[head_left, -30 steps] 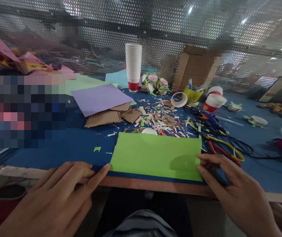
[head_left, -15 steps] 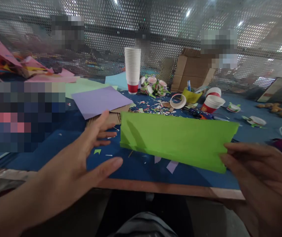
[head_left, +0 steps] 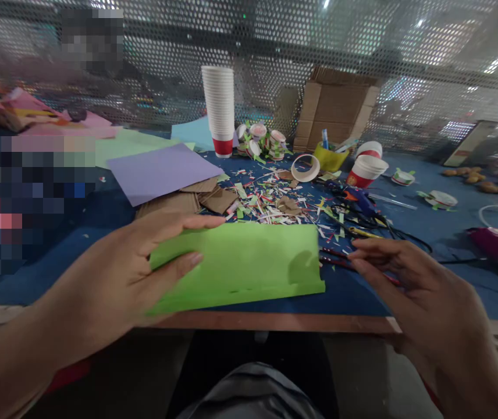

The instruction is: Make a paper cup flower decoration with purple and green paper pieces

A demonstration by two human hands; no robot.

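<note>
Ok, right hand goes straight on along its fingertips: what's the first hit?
Probably the green paper, at its right edge. The red tool shows between it and the right hand, seemingly lower on the table; depth is unclear, so the fingers might brush that first.

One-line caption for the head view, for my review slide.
Left hand holds a green paper sheet at a blue table strewn with paper scraps, right hand apart from the sheet.
</note>
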